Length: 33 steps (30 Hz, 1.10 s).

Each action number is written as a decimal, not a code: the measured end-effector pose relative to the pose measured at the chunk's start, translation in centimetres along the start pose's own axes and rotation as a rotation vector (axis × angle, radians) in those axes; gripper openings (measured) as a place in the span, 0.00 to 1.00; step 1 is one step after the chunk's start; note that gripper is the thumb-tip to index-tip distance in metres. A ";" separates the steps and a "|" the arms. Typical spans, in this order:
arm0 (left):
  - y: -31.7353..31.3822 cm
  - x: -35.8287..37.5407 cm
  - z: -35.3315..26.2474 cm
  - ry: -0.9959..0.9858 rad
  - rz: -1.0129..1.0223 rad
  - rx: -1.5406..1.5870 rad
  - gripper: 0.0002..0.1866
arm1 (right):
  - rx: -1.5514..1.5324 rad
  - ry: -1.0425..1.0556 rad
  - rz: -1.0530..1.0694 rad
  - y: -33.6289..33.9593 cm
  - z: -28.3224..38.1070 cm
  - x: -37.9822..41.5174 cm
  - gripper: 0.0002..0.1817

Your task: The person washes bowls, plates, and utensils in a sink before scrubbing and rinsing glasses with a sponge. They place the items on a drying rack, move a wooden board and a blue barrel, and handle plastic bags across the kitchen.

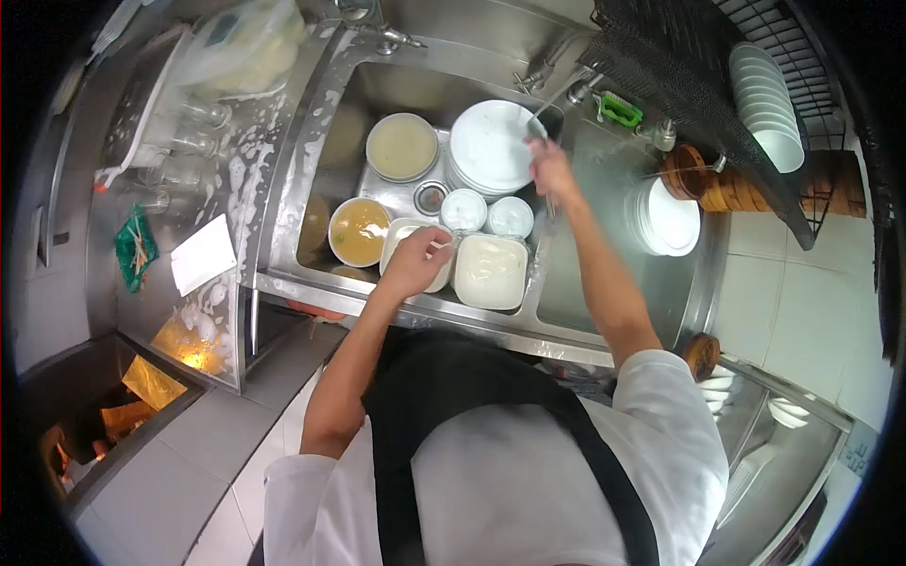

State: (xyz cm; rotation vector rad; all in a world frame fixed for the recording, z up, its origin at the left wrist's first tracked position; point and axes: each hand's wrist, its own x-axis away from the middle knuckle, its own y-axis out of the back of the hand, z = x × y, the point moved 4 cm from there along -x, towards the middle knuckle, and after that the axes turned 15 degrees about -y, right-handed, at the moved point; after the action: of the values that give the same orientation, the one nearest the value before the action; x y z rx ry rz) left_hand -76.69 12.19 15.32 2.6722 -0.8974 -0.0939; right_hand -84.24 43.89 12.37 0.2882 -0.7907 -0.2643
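My left hand point(417, 262) is over a white square container point(400, 233) in the left sink basin. Its fingers are loosely bent, with a gap beside the thumb and nothing visible between them. My right hand point(549, 170) is closed beside a stack of white plates point(491, 143). Thin metal shows around its fingers, but I cannot make out what it grips. Between my hands stand two small foamy white bowls point(463, 209) and a second square container point(491, 272) of whitish liquid. Further left are a bowl of orange-brown liquid point(360, 231) and one of cloudy liquid point(402, 146).
In the water-filled right basin point(604, 274) lies another stack of white plates point(668, 217). Glasses point(179, 170), a white sheet point(203, 255) and a green bag point(137, 247) lie on the soapy left counter. Stacked white bowls point(764, 104) sit on the upper-right rack.
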 end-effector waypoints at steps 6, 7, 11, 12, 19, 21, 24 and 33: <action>6.7 5.1 0.4 0.089 -0.288 -0.032 0.12 | -0.647 -0.106 0.284 1.9 4.9 -10.7 0.17; 8.0 6.7 0.9 0.107 -0.358 -0.024 0.11 | -0.653 -0.108 0.246 1.8 6.0 -9.5 0.19; 12.5 14.9 4.3 0.191 -0.682 -0.019 0.09 | -0.539 0.108 0.285 2.2 7.1 -7.8 0.35; 13.0 17.1 6.3 0.203 -0.781 0.048 0.09 | -0.486 0.097 0.260 2.9 6.8 -9.2 0.34; 19.2 28.3 8.9 0.418 -1.258 0.203 0.08 | -0.303 -0.100 0.127 5.2 9.8 -7.9 0.33; 21.9 29.3 10.1 0.405 -1.361 0.219 0.08 | -0.401 -0.113 0.151 4.3 11.5 -6.4 0.27; 25.7 30.4 11.2 0.408 -1.485 0.231 0.06 | -0.713 -0.108 0.277 0.8 9.3 -9.2 0.19; 40.4 31.3 20.6 0.389 -1.582 -0.929 0.17 | -0.177 -0.510 0.606 -32.0 6.3 9.0 0.20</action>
State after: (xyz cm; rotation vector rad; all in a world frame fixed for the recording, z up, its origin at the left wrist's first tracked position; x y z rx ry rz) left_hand -78.29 -42.56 9.95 1.7151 1.1858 -0.2353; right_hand -86.69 10.20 11.30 -0.2031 -1.3065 0.1763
